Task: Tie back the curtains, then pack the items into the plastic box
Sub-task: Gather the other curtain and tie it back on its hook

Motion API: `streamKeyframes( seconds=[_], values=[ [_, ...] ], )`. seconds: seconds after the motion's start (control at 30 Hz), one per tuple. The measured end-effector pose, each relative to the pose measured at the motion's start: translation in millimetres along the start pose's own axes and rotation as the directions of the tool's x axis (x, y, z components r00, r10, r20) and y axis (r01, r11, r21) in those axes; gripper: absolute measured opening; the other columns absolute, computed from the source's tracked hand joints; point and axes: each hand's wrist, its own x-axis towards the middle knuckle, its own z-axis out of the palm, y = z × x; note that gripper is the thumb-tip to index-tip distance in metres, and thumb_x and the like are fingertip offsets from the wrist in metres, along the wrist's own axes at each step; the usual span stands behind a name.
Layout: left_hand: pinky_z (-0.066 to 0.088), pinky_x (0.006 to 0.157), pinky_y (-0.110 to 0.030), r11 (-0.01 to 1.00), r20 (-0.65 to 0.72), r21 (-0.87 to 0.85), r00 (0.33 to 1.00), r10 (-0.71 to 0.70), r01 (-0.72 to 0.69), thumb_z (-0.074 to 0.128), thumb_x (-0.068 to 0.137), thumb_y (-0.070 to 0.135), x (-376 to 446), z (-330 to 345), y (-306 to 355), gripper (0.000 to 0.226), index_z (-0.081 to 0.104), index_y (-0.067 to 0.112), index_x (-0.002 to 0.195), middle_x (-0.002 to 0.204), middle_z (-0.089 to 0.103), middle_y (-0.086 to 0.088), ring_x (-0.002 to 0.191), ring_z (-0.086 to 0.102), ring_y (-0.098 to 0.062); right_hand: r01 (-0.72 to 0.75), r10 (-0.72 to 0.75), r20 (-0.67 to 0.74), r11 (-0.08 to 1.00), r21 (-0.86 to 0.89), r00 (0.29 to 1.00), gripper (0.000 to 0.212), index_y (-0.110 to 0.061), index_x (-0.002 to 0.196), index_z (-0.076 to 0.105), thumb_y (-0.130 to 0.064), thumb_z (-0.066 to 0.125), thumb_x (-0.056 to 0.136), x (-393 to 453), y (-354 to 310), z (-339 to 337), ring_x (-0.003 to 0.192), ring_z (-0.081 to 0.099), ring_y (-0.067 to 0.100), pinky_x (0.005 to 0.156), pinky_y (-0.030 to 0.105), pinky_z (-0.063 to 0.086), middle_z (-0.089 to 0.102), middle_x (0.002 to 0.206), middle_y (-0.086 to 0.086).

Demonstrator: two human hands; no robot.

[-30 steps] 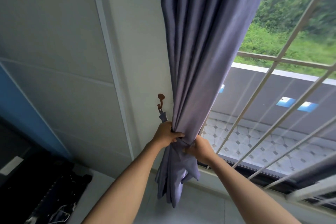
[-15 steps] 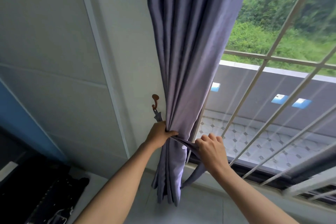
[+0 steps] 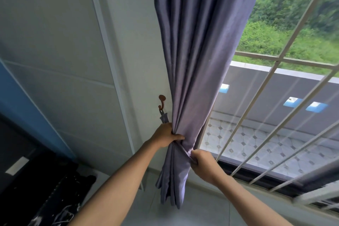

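Nearest the camera, 2 bare forearms reach up and away from the lower edge toward the gathered curtain. Compared with 0.5 s ago, the right hand has changed most: then its fingers lay spread over the tie-back strap with the knuckles up, and now it is curled into a tight fist just right of the bundle, pinching the strap's free end and drawing it taut across the folds. The strap now runs as a short slanted band from the left hand down to the right fist, where before it sagged lower. The left hand has hardly moved; it is closed around the left side of the curtain, thumb lying across the front of the cloth, squeezing the folds together at the waist. Below the hands, the curtain's loose tail hangs down toward the floor.

Just beyond the left hand, the strap's other end rises to a brown hook on the pale wall, left of the curtain. Farther right, a window grille of white bars crosses the glass, with a tiled ledge, a grey parapet and green trees beyond. At the near left lies a dark, indistinct heap.
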Motion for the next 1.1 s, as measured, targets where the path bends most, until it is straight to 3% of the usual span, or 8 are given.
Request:
streamKeyframes(
  seconds=[0.1, 0.2, 0.3, 0.4, 0.5, 0.63, 0.9, 1.1],
  values=[
    [0.049, 0.079, -0.03, 1.0, 0.013, 0.03, 1.0, -0.007, 0.006, 0.074, 0.078, 0.036, 3, -1, 3, 0.048, 0.061, 0.009, 0.115, 0.11, 0.067, -0.009, 0.1, 0.062, -0.025, -0.155, 0.181, -0.068, 0.947, 0.281, 0.981, 0.024, -0.021, 0.074, 0.037, 0.001, 0.046, 0.072, -6, -7, 10, 0.055, 0.034, 0.016, 0.051, 0.027, 0.026, 0.048, 0.062, 0.002],
    [0.05, 0.081, -0.033, 0.998, 0.031, 0.061, 0.999, -0.025, 0.023, 0.073, 0.078, 0.038, 5, -2, 4, 0.049, 0.061, 0.01, 0.116, 0.11, 0.067, -0.008, 0.099, 0.062, -0.026, -0.207, 0.283, -0.116, 0.875, 0.438, 0.952, 0.007, -0.024, 0.091, 0.053, -0.019, 0.053, 0.086, -7, -24, 10, 0.057, 0.05, 0.015, 0.053, 0.026, 0.036, 0.061, 0.066, -0.003],
    [0.051, 0.084, -0.036, 0.998, 0.031, 0.054, 0.999, -0.031, 0.029, 0.075, 0.076, 0.039, 6, -3, 5, 0.053, 0.06, 0.011, 0.119, 0.113, 0.066, -0.008, 0.102, 0.062, -0.026, -0.231, 0.275, -0.184, 0.946, 0.226, 0.944, 0.022, -0.019, 0.081, 0.057, -0.038, 0.055, 0.091, -6, -32, 13, 0.064, 0.052, 0.024, 0.051, 0.03, 0.034, 0.06, 0.067, 0.001],
    [0.051, 0.085, -0.038, 0.999, 0.041, 0.045, 0.999, -0.024, 0.022, 0.076, 0.075, 0.04, 4, -3, 8, 0.055, 0.06, 0.012, 0.119, 0.114, 0.066, -0.008, 0.103, 0.062, -0.026, -0.233, 0.215, -0.214, 0.971, -0.062, 0.953, 0.023, -0.015, 0.077, 0.039, -0.028, 0.051, 0.091, -6, -40, 24, 0.064, 0.04, 0.03, 0.05, 0.037, 0.024, 0.046, 0.066, 0.004],
    [0.051, 0.085, -0.04, 0.999, 0.034, 0.044, 0.999, -0.019, 0.018, 0.077, 0.072, 0.043, 4, -3, 9, 0.057, 0.062, 0.01, 0.115, 0.111, 0.068, -0.009, 0.102, 0.062, -0.026, -0.146, 0.096, -0.197, 0.955, -0.257, 0.976, 0.042, -0.017, 0.065, 0.031, -0.012, 0.072, 0.064, -7, -47, 30, 0.05, 0.036, 0.03, 0.045, 0.031, 0.023, 0.038, 0.053, 0.005],
    [0.052, 0.084, -0.042, 0.998, 0.002, 0.058, 1.0, -0.012, 0.012, 0.071, 0.059, 0.059, 2, -3, 7, 0.073, 0.064, 0.009, 0.112, 0.109, 0.067, -0.011, 0.101, 0.062, -0.028, -0.043, 0.017, -0.064, 0.898, -0.437, 0.998, 0.044, -0.02, 0.057, 0.05, -0.033, 0.089, 0.041, -11, -35, 31, 0.06, 0.046, 0.023, 0.054, 0.031, 0.033, 0.048, 0.057, -0.003],
    [0.041, 0.069, -0.023, 0.999, -0.045, 0.009, 0.998, -0.034, 0.035, 0.076, 0.077, 0.031, -8, 0, 3, 0.046, 0.062, 0.006, 0.112, 0.105, 0.067, -0.009, 0.095, 0.062, -0.025, -0.137, 0.074, -0.136, 0.823, -0.551, 0.988, 0.038, -0.023, 0.06, 0.059, -0.03, 0.091, 0.04, -8, -4, -6, 0.054, 0.041, 0.02, 0.052, 0.03, 0.027, 0.045, 0.067, -0.002],
    [0.03, 0.047, -0.011, 0.998, -0.025, 0.032, 0.999, -0.047, 0.048, 0.067, 0.084, 0.023, -18, 6, 2, 0.023, 0.047, 0.019, 0.071, 0.063, 0.051, 0.009, 0.068, 0.051, -0.014, -0.3, 0.177, -0.275, 0.804, -0.514, 0.945, 0.026, -0.013, 0.069, 0.046, -0.008, 0.069, 0.08, 8, 8, -34, 0.042, 0.036, 0.019, 0.035, 0.029, 0.025, 0.035, 0.072, 0.0]
  ],
)
